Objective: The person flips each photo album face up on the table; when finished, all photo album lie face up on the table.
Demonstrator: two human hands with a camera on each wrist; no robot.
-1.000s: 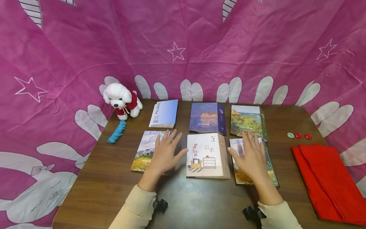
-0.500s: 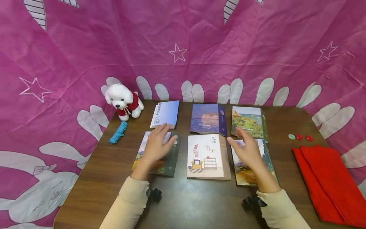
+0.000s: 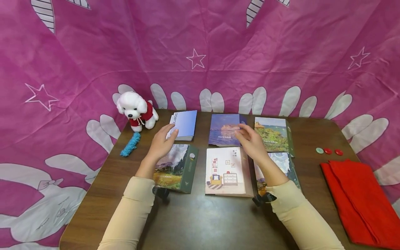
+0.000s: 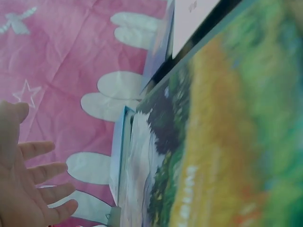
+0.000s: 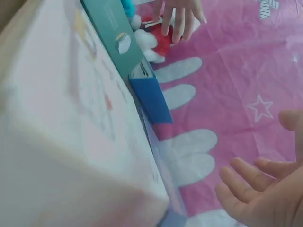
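Several photo albums lie in two rows on the brown table (image 3: 203, 222). My left hand (image 3: 161, 140) hovers open over the far end of the wheat-field album (image 3: 176, 168), its thumb at the near corner of the light-blue Polaroid album (image 3: 185, 124). My right hand (image 3: 250, 139) is open above the right edge of the blue sea album (image 3: 222, 131), beside the green coast album (image 3: 272, 134). The room-picture album (image 3: 225, 170) lies between my forearms. The left wrist view shows spread fingers (image 4: 33, 189) holding nothing. In the right wrist view the right hand's fingers (image 5: 260, 189) are also free.
A white plush dog (image 3: 136, 110) and a blue yarn bundle (image 3: 130, 144) sit at the far left. Three buttons (image 3: 327, 151) and a folded red cloth (image 3: 359, 194) lie at the right. Another album (image 3: 285, 165) lies partly under my right forearm. A pink curtain backs the table.
Both hands left the near row and moved toward the far row. The left went toward the Polaroid album, the right went leftward to the blue sea album.
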